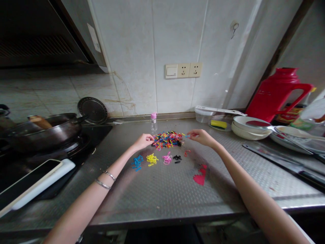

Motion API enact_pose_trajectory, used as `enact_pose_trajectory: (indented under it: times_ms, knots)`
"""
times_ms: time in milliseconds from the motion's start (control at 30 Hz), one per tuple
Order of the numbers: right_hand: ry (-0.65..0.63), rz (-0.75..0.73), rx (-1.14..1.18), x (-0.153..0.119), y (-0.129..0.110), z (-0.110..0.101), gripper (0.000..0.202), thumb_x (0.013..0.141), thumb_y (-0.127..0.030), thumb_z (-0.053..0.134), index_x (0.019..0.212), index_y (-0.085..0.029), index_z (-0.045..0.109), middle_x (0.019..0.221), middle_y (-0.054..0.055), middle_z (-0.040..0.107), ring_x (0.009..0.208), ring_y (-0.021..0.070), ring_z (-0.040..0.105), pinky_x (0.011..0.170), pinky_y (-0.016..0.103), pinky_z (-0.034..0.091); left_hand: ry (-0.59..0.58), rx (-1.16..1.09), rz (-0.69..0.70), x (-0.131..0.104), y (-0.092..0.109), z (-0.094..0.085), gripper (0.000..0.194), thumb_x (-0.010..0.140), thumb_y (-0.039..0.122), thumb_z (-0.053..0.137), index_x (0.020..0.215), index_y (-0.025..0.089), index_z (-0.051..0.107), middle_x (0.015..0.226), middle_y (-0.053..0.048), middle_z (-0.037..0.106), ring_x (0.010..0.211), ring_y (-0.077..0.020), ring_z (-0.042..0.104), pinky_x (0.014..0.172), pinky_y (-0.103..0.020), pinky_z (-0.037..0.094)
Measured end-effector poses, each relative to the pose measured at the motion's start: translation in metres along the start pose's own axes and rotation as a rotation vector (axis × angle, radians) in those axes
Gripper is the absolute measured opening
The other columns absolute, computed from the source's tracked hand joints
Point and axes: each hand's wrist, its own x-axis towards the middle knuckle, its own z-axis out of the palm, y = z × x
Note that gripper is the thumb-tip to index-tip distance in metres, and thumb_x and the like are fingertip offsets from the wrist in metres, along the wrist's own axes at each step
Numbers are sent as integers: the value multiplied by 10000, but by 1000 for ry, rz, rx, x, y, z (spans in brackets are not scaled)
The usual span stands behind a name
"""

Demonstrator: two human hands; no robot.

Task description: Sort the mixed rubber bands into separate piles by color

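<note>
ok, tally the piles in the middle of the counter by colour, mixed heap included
Blue pile: 1
Yellow pile: 1
Pink pile: 1
Black pile: 1
Red pile: 1
Mixed heap: 1
Total: 6

No lettering can be read: pale marks on a red thermos flask are too small, a bottle label beside the flask is blurred, and a range-hood sticker left of it is illegible.
</note>
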Motion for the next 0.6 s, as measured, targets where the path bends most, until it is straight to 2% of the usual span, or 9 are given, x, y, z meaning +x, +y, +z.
enact_pose_trajectory:
  times_ms: [100,200,267,367,600]
  knots:
    - [-253,3,208,-4,-7,-9,334,700,-288,542,971,-116,632,800,52,659,714,139,581,637,224,440,-4,19,15,-1,-3,0,188,655,240,571,759,93,626,505,26,507,445,-66,383,449,-188,236]
    - [-532,27,301,-9,-14,-9,344,691,-298,554,982,-130,628,789,50,662,698,134,586,597,214,440,-20,63,23,-1,-5,0,210,654,246,576,777,87,640,471,39,467,430,-61,348,439,-190,212]
    - [-622,49,306,-10,-15,-6,351,676,-304,576,982,-141,630,772,45,663,673,131,585,564,209,435,-37,94,28,-1,-5,1,225,649,253,586,785,86,648,462,41,459,427,-61,342,436,-192,210]
    - [-625,61,281,-9,-12,-3,359,660,-310,597,981,-153,632,780,37,665,658,128,578,538,204,427,-50,141,54,-2,-4,1,214,646,248,591,778,94,657,496,26,504,451,-66,379,449,-189,241]
    - [-499,92,215,-6,-7,-1,318,674,-280,556,948,-148,651,746,27,652,633,124,554,521,205,408,-27,189,85,-3,-5,2,173,661,230,593,758,108,666,588,-10,597,518,-85,466,511,-194,327]
